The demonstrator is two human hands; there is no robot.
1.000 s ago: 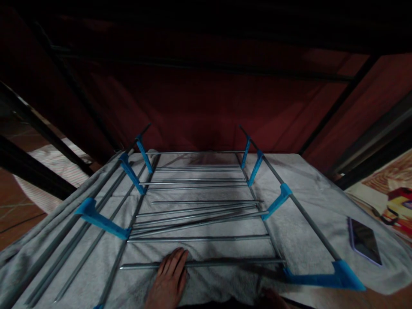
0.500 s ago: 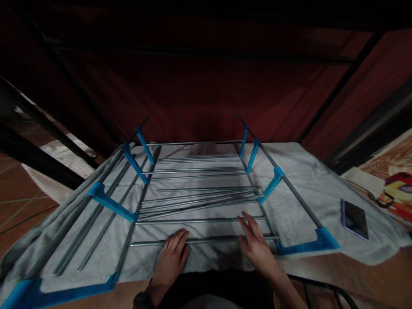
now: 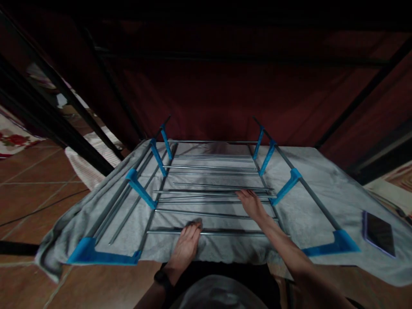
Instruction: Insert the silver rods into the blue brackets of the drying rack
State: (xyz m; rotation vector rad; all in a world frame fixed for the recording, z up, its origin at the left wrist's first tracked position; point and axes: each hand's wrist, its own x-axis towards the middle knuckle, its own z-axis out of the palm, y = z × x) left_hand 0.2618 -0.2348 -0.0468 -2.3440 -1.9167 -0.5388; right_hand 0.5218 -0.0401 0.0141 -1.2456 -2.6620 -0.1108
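Observation:
My left hand [image 3: 186, 245] lies over the near metal rod [image 3: 231, 233], fingers stretched forward across it onto the grey cloth. My right hand [image 3: 252, 205] reaches further in, its fingers closed on another metal rod [image 3: 199, 193] that runs crosswise above the others. Several loose metal rods [image 3: 212, 158] lie between two side frames of grey tube with blue plastic brackets. On the left stands one blue bracket [image 3: 141, 194], with another blue bracket [image 3: 286, 186] opposite on the right. The right fingertips are partly hidden behind the hand.
Grey cloth [image 3: 322, 184] covers the surface below the frame. A phone [image 3: 380, 233] lies on it at the right. Extra tubes [image 3: 128, 214] lie beside the left frame. A dark red curtain [image 3: 212, 98] and black bars [image 3: 119, 98] stand behind. Tiled floor [image 3: 35, 180] shows at left.
My right hand has moved forward from the near rods and closed on a rod further in, which now lies straighter across. My left hand stays at the near rod. The view has shifted left.

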